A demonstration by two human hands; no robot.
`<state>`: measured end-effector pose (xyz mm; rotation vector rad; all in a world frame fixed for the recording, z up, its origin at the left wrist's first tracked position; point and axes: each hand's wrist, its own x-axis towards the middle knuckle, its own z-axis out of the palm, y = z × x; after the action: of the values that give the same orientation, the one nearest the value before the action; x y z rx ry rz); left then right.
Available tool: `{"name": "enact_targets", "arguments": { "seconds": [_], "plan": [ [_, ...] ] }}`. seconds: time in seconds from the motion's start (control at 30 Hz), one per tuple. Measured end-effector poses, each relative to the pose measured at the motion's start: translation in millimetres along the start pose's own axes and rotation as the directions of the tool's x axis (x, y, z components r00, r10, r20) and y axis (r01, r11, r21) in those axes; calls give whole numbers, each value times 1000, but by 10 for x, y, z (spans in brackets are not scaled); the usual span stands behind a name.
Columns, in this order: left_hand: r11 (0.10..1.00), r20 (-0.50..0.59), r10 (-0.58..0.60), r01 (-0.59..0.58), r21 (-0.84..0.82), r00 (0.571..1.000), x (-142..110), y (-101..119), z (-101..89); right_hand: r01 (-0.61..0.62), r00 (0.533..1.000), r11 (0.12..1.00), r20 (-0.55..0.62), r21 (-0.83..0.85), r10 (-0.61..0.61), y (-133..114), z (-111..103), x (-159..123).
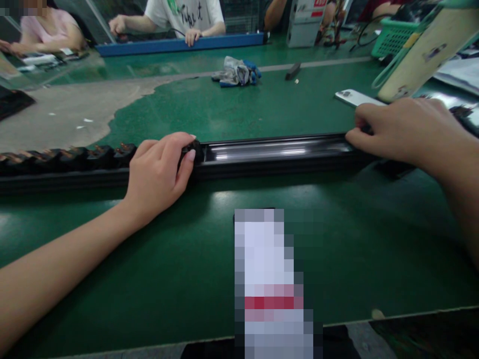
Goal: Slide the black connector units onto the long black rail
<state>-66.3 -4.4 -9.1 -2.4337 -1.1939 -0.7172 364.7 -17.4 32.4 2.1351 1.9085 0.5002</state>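
Note:
A long black channel [277,162] with a shiny inner face lies across the green table. Along its left stretch sits a row of black parts [97,156] with copper-coloured ends sticking up. My left hand [159,172] is closed at the right end of this row, thumb and fingers pinching a small black part [195,148] in the channel. At the channel's right end my right hand [400,130] is closed, its thumb and fingertips against the rail. Something dark shows between those fingers, mostly hidden.
Crumpled grey-blue gloves [237,72] and a small dark block [293,71] lie farther back. Near my right hand are a white phone [357,97], a cream bottle [422,55] and a green basket [394,39]. Across the table, a person works at a blue rail [183,45].

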Motion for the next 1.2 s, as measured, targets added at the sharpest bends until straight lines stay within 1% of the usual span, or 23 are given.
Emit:
{"name": "enact_targets", "arguments": {
  "seconds": [0.13,0.23,0.33,0.4,0.5,0.73,0.9,1.07,1.2],
  "plan": [
    [1000,0,5,-5,2,1000,-1,-5,2,1,1000,1000,-19,0,-1,4,14,0],
    [1000,2,-16,16,-19,1000,-2,-2,0,17,999,1000,-33,-3,-17,11,25,2],
    [998,16,-45,45,-48,999,-3,7,-7,-7,1000,1000,13,-23,8,3,7,4],
    [998,13,-37,38,-44,999,-5,9,-6,-26,998,999,53,-32,28,-7,-16,6],
    [1000,-6,-14,14,-17,1000,-9,1,8,-29,996,999,80,-29,32,-10,-36,7],
    [999,-66,34,-34,-12,997,-3,3,25,-19,998,999,59,-29,20,42,10,5],
    [1000,-10,-12,11,-29,1000,0,-4,11,-27,997,999,70,-42,30,70,32,23],
    [1000,-20,-9,8,-17,1000,-7,-4,11,-20,995,998,93,-62,25,86,19,29],
    [1000,-20,0,0,-15,1000,-6,0,10,-13,996,999,90,-45,17,86,7,21]
  ]
}}
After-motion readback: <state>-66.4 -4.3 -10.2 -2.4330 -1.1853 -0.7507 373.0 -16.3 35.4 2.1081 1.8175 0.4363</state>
